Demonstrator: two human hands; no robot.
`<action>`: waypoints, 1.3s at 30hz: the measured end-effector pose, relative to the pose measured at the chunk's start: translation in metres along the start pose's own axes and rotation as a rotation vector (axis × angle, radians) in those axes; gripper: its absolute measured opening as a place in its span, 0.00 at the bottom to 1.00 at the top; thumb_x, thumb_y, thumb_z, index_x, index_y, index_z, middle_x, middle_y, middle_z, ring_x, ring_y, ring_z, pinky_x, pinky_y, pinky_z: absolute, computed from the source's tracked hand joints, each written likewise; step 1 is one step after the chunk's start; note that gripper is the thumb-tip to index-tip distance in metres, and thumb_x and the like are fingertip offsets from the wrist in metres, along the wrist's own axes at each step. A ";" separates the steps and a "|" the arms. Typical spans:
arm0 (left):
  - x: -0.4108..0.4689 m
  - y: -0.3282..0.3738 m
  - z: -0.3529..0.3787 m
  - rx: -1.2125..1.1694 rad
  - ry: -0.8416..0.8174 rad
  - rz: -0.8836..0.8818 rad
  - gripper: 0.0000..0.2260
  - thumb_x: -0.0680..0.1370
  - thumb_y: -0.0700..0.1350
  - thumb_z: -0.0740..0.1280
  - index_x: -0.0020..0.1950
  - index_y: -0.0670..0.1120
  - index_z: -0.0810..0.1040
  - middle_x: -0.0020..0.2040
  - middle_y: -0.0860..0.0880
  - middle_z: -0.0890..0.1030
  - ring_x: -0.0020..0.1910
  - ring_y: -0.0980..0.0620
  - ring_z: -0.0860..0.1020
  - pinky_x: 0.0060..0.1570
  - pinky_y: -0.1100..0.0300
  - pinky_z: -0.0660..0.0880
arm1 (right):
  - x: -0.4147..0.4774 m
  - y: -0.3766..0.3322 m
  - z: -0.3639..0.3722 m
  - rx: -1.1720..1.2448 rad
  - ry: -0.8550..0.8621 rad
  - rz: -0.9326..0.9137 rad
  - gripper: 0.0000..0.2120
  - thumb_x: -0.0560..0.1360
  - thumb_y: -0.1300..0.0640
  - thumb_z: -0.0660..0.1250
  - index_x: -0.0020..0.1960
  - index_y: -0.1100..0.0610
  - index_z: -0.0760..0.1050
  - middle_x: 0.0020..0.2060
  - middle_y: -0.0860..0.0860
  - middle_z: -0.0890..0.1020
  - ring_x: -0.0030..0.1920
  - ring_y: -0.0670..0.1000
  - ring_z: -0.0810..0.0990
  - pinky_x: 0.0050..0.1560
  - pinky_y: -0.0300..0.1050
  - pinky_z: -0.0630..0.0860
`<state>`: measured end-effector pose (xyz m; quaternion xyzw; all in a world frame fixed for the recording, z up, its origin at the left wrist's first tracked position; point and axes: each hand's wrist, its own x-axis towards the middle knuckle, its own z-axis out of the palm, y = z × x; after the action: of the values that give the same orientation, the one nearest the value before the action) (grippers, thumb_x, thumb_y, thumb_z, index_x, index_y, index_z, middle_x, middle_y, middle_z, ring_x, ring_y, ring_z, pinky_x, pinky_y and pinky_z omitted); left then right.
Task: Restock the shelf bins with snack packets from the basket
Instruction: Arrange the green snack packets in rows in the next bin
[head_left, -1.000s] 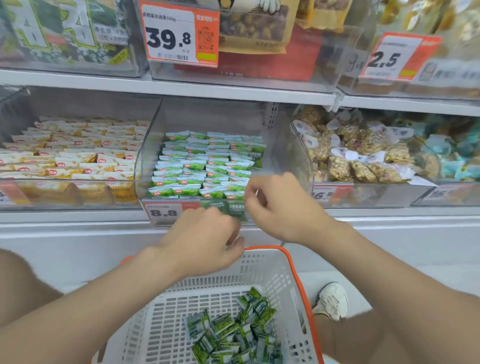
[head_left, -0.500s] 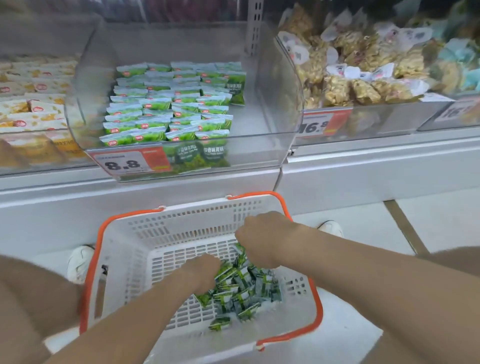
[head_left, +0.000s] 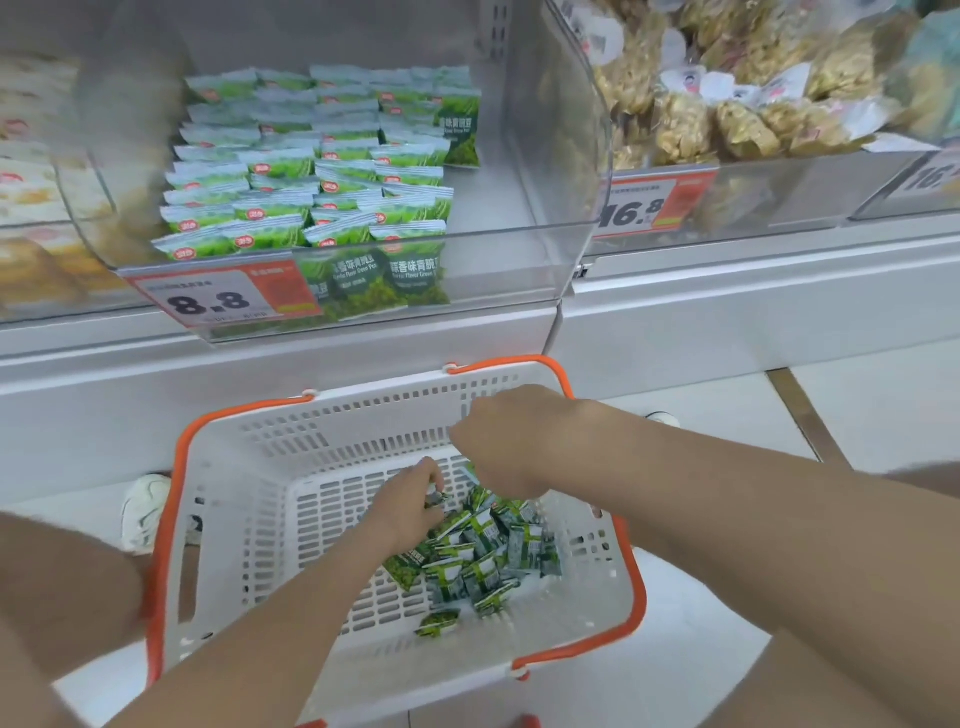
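Observation:
A white basket with an orange rim (head_left: 176, 467) sits low in front of the shelf. A pile of small green snack packets (head_left: 483, 556) lies in its right half. My left hand (head_left: 405, 509) is down in the basket at the pile's left edge, fingertips pinching one packet. My right hand (head_left: 509, 441) hovers just above the pile's far side with fingers curled downward. A green packet corner shows under them. Above, the clear shelf bin (head_left: 519, 270) holds neat rows of the same green packets (head_left: 311, 171) on its left side.
A price tag reading 8.8 (head_left: 218, 299) is on the bin's front. A bin of wrapped golden snacks (head_left: 727, 119) stands to the right, and one with pale yellow packets (head_left: 31, 182) to the left. My white shoe (head_left: 145, 509) is beside the basket.
Both hands dropped from the bin's front edge into the basket. My right hand has since lifted slightly off the pile, and my left has closed on a packet.

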<state>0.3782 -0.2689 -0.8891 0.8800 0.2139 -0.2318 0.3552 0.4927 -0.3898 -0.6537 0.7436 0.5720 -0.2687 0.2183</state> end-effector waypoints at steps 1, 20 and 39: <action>-0.003 0.002 -0.009 -0.067 0.025 0.003 0.09 0.84 0.44 0.67 0.54 0.56 0.67 0.47 0.45 0.77 0.38 0.48 0.73 0.40 0.52 0.71 | -0.001 0.000 -0.004 -0.001 0.002 -0.006 0.06 0.80 0.64 0.62 0.54 0.55 0.73 0.44 0.52 0.74 0.37 0.51 0.76 0.32 0.46 0.70; -0.159 0.144 -0.210 -0.995 -0.128 0.126 0.19 0.87 0.55 0.56 0.60 0.44 0.80 0.52 0.38 0.84 0.28 0.48 0.74 0.24 0.63 0.68 | -0.059 0.028 -0.077 0.409 0.707 -0.180 0.11 0.73 0.47 0.77 0.43 0.50 0.76 0.34 0.45 0.79 0.35 0.46 0.75 0.41 0.41 0.68; -0.145 0.154 -0.273 -0.137 0.992 0.484 0.08 0.80 0.53 0.71 0.58 0.54 0.81 0.40 0.58 0.83 0.27 0.57 0.77 0.39 0.52 0.78 | -0.036 0.072 -0.138 1.132 1.037 0.233 0.12 0.79 0.51 0.72 0.44 0.59 0.82 0.33 0.54 0.85 0.36 0.54 0.86 0.42 0.57 0.84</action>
<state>0.4147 -0.2031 -0.5524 0.8825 0.1620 0.3131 0.3114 0.5756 -0.3474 -0.5241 0.8281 0.2948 -0.1130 -0.4632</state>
